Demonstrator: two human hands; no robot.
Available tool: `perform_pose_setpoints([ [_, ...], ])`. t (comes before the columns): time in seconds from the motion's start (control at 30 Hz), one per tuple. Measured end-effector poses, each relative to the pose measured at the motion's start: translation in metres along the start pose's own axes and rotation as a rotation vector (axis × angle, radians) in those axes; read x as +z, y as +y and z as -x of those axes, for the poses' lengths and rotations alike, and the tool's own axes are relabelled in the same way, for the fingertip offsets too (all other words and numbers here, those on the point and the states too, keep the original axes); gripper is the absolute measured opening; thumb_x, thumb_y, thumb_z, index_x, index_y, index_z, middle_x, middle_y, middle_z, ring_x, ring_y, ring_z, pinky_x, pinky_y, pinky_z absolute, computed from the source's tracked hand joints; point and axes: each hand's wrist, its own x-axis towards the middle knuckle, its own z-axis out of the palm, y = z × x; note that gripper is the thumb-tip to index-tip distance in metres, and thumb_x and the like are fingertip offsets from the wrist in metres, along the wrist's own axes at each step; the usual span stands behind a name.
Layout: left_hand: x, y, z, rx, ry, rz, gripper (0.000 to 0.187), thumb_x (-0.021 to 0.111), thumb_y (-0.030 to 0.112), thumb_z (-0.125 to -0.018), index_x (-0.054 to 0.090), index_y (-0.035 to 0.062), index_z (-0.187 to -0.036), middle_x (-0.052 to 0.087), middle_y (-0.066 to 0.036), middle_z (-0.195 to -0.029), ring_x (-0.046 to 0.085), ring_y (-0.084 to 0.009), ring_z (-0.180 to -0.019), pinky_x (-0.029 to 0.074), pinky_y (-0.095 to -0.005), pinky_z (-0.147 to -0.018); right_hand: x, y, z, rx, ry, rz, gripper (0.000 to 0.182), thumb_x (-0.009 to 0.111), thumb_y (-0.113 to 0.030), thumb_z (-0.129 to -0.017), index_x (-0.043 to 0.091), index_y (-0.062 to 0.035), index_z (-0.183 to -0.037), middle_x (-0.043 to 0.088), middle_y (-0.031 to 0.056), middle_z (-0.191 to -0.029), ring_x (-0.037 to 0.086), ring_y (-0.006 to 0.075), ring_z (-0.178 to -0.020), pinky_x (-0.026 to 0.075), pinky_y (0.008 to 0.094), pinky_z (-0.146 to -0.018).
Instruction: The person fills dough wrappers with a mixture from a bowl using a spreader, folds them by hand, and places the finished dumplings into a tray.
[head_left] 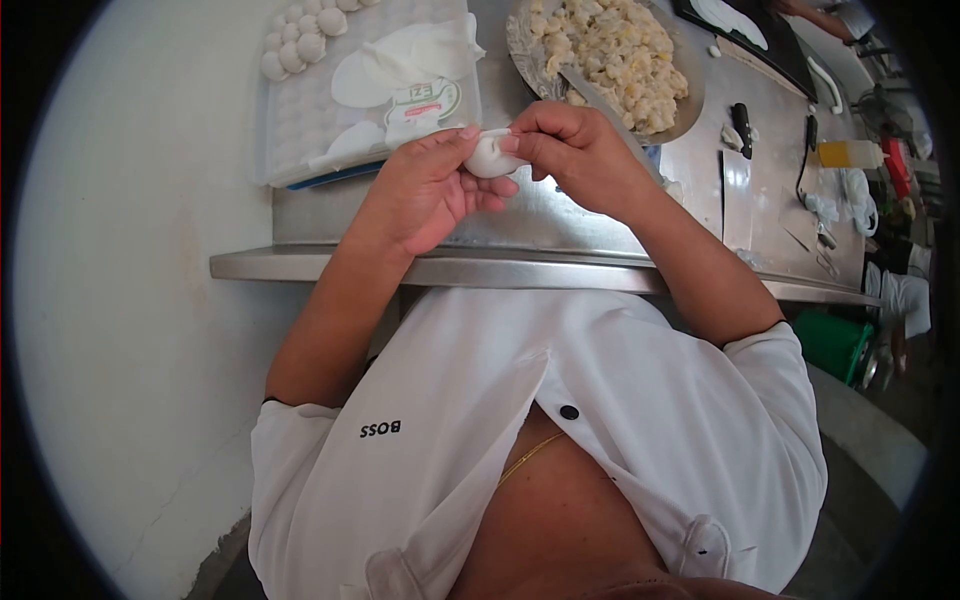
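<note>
A white dough dumpling, rounded with a small fold at its top, is held between my two hands above the front of the steel table. My left hand cradles it from the left, thumb on its upper rim and fingers curled beneath. At its right side, my right hand pinches the dough edge between thumb and fingers. Just beyond the right hand is a metal bowl heaped with chunky pale filling. A flat metal spatula leans across the bowl's near rim.
Left of the bowl, a plastic tray bears rows of round dumplings and a white plastic sheet. To the right lie a broad black-handled blade, a yellow squeeze bottle and scissors. Another person's arm shows at upper right.
</note>
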Motion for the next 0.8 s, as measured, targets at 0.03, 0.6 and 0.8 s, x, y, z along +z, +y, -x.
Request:
perform_pose_setpoints([
  [0.03, 0.001, 0.000, 0.000, 0.004, 0.007, 0.003, 0.029, 0.047, 0.024, -0.101, 0.057, -0.0014, -0.113, 0.066, -0.013, -0.100, 0.067, -0.0220, -0.079, 0.055, -0.0324, -0.065, -0.001, -0.001, 0.000, 0.007, 0.011, 0.024, 0.023, 0.061, -0.025, -0.094, 0.067, -0.0033, -0.091, 0.059, -0.0010, -0.072, 0.053, 0.0056, -0.065, 0.044, 0.0228, -0.057],
  [0.6, 0.022, -0.011, 0.000, 0.662, 0.197, -0.572, 0.034, 0.052, 0.016, -0.100, 0.050, -0.0014, -0.129, 0.060, -0.012, -0.117, 0.061, -0.0154, -0.101, 0.052, -0.0303, -0.082, -0.003, 0.008, -0.006, 0.136, 0.011, -0.500, 0.019, 0.068, -0.021, -0.090, 0.063, -0.0030, -0.090, 0.062, 0.0028, -0.079, 0.056, 0.0097, -0.063, 0.048, 0.0241, -0.058],
  [0.8, 0.002, -0.002, 0.002, 0.113, -0.058, -0.039, 0.036, 0.049, 0.025, -0.101, 0.051, -0.0046, -0.122, 0.062, -0.014, -0.111, 0.065, -0.0215, -0.092, 0.054, -0.0339, -0.077, -0.003, -0.007, 0.001, 0.092, -0.036, -0.112, 0.021, 0.068, -0.018, -0.088, 0.066, -0.0002, -0.099, 0.060, 0.0002, -0.081, 0.054, 0.0069, -0.068, 0.046, 0.0233, -0.062],
])
